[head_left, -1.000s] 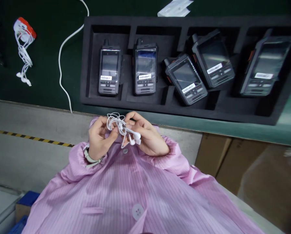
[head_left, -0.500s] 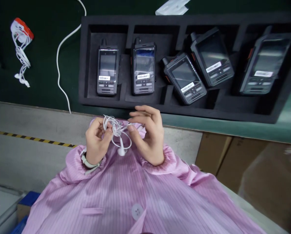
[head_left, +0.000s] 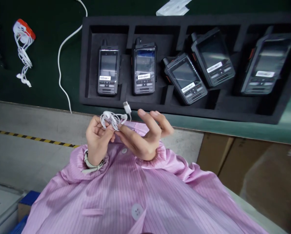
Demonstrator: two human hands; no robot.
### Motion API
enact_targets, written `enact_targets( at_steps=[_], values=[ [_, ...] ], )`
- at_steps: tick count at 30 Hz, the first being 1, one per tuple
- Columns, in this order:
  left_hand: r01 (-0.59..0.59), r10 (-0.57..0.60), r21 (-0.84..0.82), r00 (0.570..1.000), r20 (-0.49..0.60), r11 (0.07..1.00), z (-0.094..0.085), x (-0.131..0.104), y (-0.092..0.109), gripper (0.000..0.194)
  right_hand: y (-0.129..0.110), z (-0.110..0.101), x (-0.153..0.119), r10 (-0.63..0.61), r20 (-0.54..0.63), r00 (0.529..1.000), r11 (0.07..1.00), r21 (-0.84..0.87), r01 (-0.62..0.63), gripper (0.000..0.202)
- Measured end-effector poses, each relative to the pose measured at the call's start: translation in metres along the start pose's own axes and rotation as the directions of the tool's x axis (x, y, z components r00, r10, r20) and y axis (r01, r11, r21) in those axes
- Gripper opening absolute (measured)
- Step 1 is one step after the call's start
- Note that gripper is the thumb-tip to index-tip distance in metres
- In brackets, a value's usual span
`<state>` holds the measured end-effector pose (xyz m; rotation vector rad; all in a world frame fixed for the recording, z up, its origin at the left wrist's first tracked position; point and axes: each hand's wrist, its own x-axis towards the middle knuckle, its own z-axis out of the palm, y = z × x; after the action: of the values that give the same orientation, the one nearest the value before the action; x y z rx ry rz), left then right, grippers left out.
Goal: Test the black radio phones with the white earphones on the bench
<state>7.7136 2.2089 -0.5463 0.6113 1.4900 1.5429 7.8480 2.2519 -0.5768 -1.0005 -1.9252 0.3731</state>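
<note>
head view: left hand [head_left: 96,139] and right hand [head_left: 144,143] pinch the coiled white earphones [head_left: 113,121] near the black tray [head_left: 99,100], right outer fingers spread; probably light, limp, tangle-prone, best held round the bundled loops

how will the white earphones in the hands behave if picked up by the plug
The earphones will probably be floppy, as their thin cord is gathered in loose loops. Lifted by the plug, the bundle may sag or loosen, since no tie shows around it. It looks light, with only small earbuds and thin cord.
</note>
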Motion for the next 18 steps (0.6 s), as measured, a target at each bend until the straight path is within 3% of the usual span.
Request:
enact_targets(
  at_steps=[3,6,8,12,14,18],
  values=[
    [0.02,-0.019,-0.029,0.999,0.043,0.999,-0.001,-0.001,0.003,0.034,0.001,-0.005,0.012,-0.122,-0.094,0.988,0.992,-0.049,0.118,0.01],
    [0.079,-0.069,-0.082,0.991,0.114,0.994,0.0,-0.001,0.009,0.03,0.003,-0.006,0.019,-0.106,-0.145,0.984,0.994,0.022,0.11,0.006],
    [0.176,-0.15,-0.147,0.973,0.175,0.973,0.001,0.002,0.015,0.028,0.004,-0.005,0.021,-0.073,-0.166,0.983,0.994,0.072,0.086,0.006],
    [0.419,-0.341,-0.273,0.894,0.291,0.866,0.002,0.013,0.024,0.027,0.003,-0.003,0.024,0.009,-0.095,0.995,0.978,0.208,0.011,0.004],
    [0.469,-0.381,-0.303,0.872,0.307,0.829,0.002,0.017,0.025,0.025,0.003,-0.002,0.025,0.052,-0.043,0.998,0.951,0.306,-0.036,0.009],
    [0.381,-0.331,-0.276,0.92,0.21,0.882,0.002,0.018,0.019,0.025,0.004,0.001,0.026,0.089,-0.014,0.996,0.922,0.381,-0.077,0.014]
  ],
)
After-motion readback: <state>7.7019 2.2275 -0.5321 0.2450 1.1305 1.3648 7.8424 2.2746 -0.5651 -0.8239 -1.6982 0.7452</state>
